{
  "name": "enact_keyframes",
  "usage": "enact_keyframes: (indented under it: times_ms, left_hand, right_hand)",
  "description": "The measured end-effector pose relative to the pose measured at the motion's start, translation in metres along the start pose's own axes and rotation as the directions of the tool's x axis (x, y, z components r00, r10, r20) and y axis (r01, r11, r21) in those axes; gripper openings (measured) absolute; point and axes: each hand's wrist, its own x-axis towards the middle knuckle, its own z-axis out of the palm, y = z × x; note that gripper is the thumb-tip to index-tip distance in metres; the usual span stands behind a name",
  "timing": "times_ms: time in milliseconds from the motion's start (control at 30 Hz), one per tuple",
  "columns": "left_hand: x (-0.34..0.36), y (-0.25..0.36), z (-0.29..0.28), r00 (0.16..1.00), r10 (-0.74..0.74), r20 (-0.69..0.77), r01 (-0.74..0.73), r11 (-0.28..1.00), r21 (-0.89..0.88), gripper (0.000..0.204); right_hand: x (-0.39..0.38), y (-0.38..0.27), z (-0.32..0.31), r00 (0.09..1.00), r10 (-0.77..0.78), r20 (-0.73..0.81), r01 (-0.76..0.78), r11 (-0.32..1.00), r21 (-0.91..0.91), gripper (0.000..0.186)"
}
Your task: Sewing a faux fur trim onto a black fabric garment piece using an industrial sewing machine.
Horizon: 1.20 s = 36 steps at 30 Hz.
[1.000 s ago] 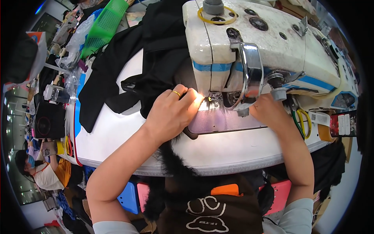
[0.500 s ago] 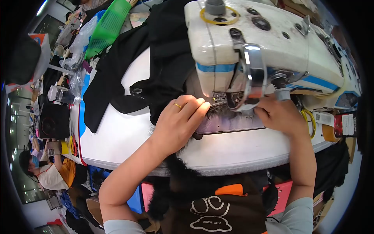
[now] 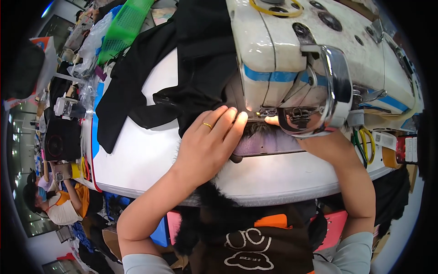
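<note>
The white sewing machine [image 3: 269,50] stands over a pile of black fabric [image 3: 200,59]. Dark fur [image 3: 258,129] shows at the fabric's edge beside the presser foot [image 3: 267,112]. My left hand [image 3: 205,144], with a ring, lies on the fabric just left of the foot, its fingers stretched out and its thumb hidden. My right hand [image 3: 328,145] reaches in from the right behind the chrome guard [image 3: 335,91]. One of its fingers points out straight, the tip close to the foot. The guard covers its other fingers.
The white table [image 3: 150,169] has a curved front edge. A green basket [image 3: 125,29] stands at the far left. Yellow-handled scissors [image 3: 367,146] and a tape roll [image 3: 391,158] are at the right. A person [image 3: 61,205] sits beyond the table's left end.
My right hand has come left, and its finger now reaches toward the presser foot. My left fingers have flattened on the fabric. The machine appears larger and further right in view.
</note>
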Motion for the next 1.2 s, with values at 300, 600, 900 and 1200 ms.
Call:
enact_keyframes:
  times_ms: [300, 600, 900, 1200]
  left_hand:
    - [-0.005, 0.0, 0.013, 0.997, -0.075, -0.037, 0.073, 0.996, -0.051, 0.031]
    - [-0.011, -0.008, 0.009, 0.991, -0.131, -0.023, 0.127, 0.983, -0.129, 0.028]
    - [-0.016, -0.01, 0.001, 0.997, -0.075, 0.013, 0.076, 0.994, -0.077, 0.03]
    - [0.009, -0.008, 0.016, 0.998, -0.007, 0.07, 0.013, 0.996, -0.084, 0.03]
  right_hand:
    - [0.01, -0.01, -0.01, 0.988, 0.091, -0.126, -0.064, 0.977, 0.202, 0.012]
    - [0.005, -0.007, -0.005, 0.995, 0.05, -0.084, -0.044, 0.997, 0.068, 0.014]
    - [0.004, -0.007, -0.012, 0.997, 0.038, -0.071, -0.037, 0.999, 0.024, 0.021]
    - [-0.001, -0.006, -0.034, 0.956, 0.293, -0.031, -0.293, 0.956, -0.009, 0.01]
